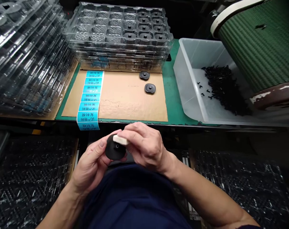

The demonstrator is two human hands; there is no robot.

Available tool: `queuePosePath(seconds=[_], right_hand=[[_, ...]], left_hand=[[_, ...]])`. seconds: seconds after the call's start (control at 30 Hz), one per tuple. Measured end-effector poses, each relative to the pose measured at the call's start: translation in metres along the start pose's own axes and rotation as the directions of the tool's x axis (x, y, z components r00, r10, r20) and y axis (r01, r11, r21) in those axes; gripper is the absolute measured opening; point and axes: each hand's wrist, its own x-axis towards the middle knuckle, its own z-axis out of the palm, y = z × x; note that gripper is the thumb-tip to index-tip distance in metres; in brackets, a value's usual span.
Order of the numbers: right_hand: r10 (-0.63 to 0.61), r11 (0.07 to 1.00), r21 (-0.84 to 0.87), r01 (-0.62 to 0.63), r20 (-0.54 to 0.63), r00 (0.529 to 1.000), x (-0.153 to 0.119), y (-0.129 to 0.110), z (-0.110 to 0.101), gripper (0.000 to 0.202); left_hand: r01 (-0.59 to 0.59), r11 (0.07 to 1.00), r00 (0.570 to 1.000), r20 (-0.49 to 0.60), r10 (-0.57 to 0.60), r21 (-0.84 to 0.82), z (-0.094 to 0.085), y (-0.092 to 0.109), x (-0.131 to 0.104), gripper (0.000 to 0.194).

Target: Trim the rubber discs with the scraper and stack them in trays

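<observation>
Just in front of the table edge, my left hand (93,162) grips a round black plastic part (114,152) by its rim, thumb on the near face. A small hub with a hole stands at the middle of that face. My right hand (145,144) is closed on a small white block (120,140), which overlaps the part's upper edge beside the hub. Whether the block touches the surface I cannot tell. Two similar black parts lie on the cardboard sheet beyond my hands, a nearer one (150,88) and a farther one (144,75).
A strip of blue labels (89,106) hangs over the table edge. Stacked clear trays (118,47) hold black parts in their right-hand pockets. More trays (27,63) tower at left. A translucent bin (192,89) with small black pieces stands below a green conveyor belt (261,47).
</observation>
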Motion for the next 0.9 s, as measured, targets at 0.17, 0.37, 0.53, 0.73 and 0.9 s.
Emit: queuePosePath(seconds=[0.17, 0.37, 0.53, 0.73, 0.9], right_hand=[[0.021, 0.999, -0.051, -0.02, 0.019, 1.0, -0.004, -0.003, -0.002, 0.017], [0.111, 0.99, -0.086, -0.115, -0.055, 0.992, -0.004, -0.013, 0.006, 0.013], [0.211, 0.973, -0.088, -0.213, -0.028, 0.977, -0.009, -0.015, 0.009, 0.013], [-0.101, 0.978, -0.174, 0.11, 0.061, 0.993, -0.003, -0.01, -0.001, 0.018], [0.409, 0.905, 0.106, -0.411, 0.044, 0.912, -0.006, -0.014, 0.008, 0.013]], left_hand=[[0.096, 0.995, 0.995, 0.017, -0.096, 0.017, -0.002, 0.001, 0.005, 0.035], [-0.055, 0.998, 0.997, -0.051, 0.053, -0.035, 0.003, 0.002, 0.003, 0.036], [-0.048, 0.997, 0.998, -0.048, 0.05, 0.053, -0.003, 0.003, 0.004, 0.037], [0.168, 0.986, 0.977, 0.131, -0.167, 0.005, -0.01, 0.002, 0.009, 0.031], [-0.113, 0.993, 0.989, -0.089, 0.116, 0.032, 0.002, 0.003, 0.009, 0.044]])
